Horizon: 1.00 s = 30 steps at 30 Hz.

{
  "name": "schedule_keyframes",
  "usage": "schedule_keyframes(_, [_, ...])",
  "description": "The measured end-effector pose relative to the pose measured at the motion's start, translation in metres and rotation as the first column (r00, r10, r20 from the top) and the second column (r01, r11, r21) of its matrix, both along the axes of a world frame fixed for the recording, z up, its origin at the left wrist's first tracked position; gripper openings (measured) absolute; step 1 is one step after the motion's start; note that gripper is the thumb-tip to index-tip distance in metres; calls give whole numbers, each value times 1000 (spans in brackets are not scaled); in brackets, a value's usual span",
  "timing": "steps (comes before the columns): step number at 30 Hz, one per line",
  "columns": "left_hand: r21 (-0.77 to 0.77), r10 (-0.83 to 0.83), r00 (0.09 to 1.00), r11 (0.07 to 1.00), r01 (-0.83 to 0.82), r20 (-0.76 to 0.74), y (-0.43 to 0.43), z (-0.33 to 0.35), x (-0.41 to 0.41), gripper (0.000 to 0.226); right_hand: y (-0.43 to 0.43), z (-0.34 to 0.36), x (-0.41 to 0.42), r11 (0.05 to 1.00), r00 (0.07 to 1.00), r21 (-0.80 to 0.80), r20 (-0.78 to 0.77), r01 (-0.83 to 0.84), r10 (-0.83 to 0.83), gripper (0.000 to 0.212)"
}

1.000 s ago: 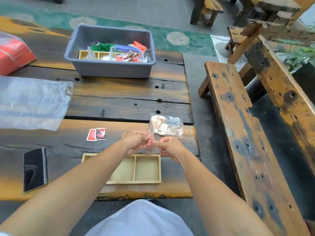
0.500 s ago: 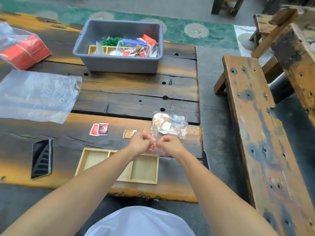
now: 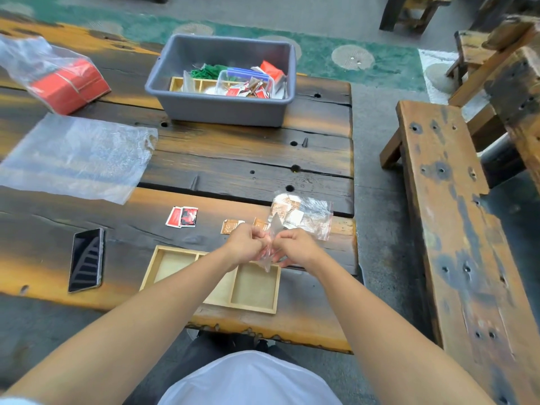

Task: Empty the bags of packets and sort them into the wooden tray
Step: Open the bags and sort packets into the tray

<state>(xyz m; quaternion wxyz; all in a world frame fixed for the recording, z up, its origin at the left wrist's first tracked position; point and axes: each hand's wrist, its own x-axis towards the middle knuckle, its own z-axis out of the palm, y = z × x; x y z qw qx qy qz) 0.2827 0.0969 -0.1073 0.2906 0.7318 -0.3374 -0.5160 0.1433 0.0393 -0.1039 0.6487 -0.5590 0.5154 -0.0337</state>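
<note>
Opening step, I'd say: left hand (image 3: 245,248) and right hand (image 3: 295,248) both pinch a clear bag (image 3: 274,229) just above the tray (image 3: 254,290). Next: pull the mouth apart, tip packets out, sort them.

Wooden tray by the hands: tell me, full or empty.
Empty where visible: the wooden tray shows bare compartment floors; the left forearm hides part.

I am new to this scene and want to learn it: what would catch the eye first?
The left hand and right hand meet mid-table, pinching a clear plastic bag above the wooden tray. Beyond, a grey tub of mixed packets stands on the far planks. A bag of red packets lies far left.
</note>
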Motion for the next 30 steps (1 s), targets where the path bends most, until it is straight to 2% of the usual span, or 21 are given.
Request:
schedule_keyframes(3, [18,87,995,996,-88,40,1,4,2,31,3,0,6,994,995,-26,-3,103,-103,29])
schedule_keyframes(5, [36,147,980,987,-154,133,4,6,13,30,0,-3,2,983,984,-60,-21,174,-176,32])
schedule_keyframes(8, [70,127,960,986,-149,249,10,1,38,25,-7,-7,-9,966,968,-105,-58,238,-245,31])
schedule_keyframes(11, [96,21,940,994,-57,339,8,-1,42,20,-7,-8,-10,961,967,-149,-69,235,-247,30])
schedule_keyframes(14, [-10,-14,849,1000,23,528,5,-1,35,11,-4,-6,-1,956,974,-206,-47,209,-223,24])
schedule_keyframes(16, [-142,-53,770,973,184,636,7,2,30,26,-1,-3,6,955,982,-235,-19,179,-188,22])
schedule_keyframes(18, [-179,-184,714,898,402,676,12,15,21,35,1,0,12,956,984,-237,33,175,-172,25])
schedule_keyframes(20, [-67,-324,619,851,522,715,12,24,14,38,2,2,18,959,980,-210,93,191,-175,30])
schedule_keyframes(22, [47,-363,530,855,517,766,6,26,15,32,-2,0,22,957,968,-176,139,231,-208,29])
schedule_keyframes(23, [87,-387,535,861,501,751,2,27,17,37,-5,0,23,953,957,-150,164,263,-239,27])
schedule_keyframes(25, [142,-460,607,856,497,648,-2,31,22,56,-11,0,23,936,921,-69,218,345,-323,27])
schedule_keyframes(26, [166,-506,619,836,523,600,-4,34,24,58,-14,1,22,925,897,-14,252,380,-364,27])
schedule_keyframes(28, [220,-585,509,765,606,632,-6,43,27,37,-17,4,21,899,835,123,335,420,-436,21])
schedule_keyframes(29, [214,-577,457,748,629,677,-8,46,28,21,-17,5,20,882,803,182,365,435,-471,19])
schedule_keyframes(30, [162,-527,445,757,633,724,-10,48,29,9,-19,6,20,863,767,231,394,450,-506,18])
